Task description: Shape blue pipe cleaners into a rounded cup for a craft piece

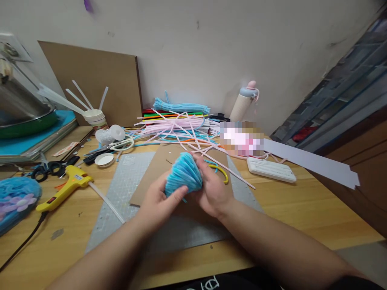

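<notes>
Both hands hold a blue fan-shaped bundle of fuzzy pipe cleaners (183, 174) above the middle of the work surface. My left hand (159, 201) is closed round its lower left side, with the thumb lying across the front. On the other side, my right hand (213, 189) grips the narrow right end, where the strands gather; some of its fingers are hidden behind the bundle. Beneath them lies a sheet of brown cardboard (148, 183) on a grey cutting mat (105, 213). A curved yellow piece (223, 173) shows just beyond my right hand.
A yellow glue gun (65, 189) lies left, near black scissors (48, 169) and a blue fuzzy piece with a flower (18, 201). Pipe cleaners (178, 125) are heaped at the back. A white power bank (270, 169) and a bottle (244, 100) stand right.
</notes>
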A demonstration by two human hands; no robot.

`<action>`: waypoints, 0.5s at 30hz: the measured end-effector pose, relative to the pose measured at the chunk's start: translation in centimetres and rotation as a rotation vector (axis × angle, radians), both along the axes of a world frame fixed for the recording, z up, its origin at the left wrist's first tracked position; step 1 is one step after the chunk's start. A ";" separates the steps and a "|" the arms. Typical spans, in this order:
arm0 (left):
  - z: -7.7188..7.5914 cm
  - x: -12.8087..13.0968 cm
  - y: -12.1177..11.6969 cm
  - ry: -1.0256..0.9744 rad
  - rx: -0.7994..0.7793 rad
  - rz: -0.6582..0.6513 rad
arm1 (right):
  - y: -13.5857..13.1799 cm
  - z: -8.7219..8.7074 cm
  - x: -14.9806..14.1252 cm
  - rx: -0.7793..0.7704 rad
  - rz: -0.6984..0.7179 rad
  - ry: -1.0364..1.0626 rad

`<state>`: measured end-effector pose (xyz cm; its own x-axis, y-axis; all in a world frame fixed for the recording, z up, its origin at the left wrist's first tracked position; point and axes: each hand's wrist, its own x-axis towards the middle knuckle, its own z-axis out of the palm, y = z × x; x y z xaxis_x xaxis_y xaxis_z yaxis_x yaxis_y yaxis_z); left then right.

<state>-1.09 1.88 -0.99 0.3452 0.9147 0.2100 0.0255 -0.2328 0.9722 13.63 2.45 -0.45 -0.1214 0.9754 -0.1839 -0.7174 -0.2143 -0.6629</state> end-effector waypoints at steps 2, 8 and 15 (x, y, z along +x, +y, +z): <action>0.1 -0.4 -0.6 0.148 0.280 -0.129 | 0.1 -0.2 -0.1 -0.131 0.076 0.066; 0.6 -0.9 -1.1 0.094 0.552 0.250 | 0.1 -0.9 -0.5 -0.251 0.329 0.206; 0.9 -0.3 -1.1 0.531 0.606 -0.075 | -0.9 -1.9 -1.6 -0.192 0.295 0.099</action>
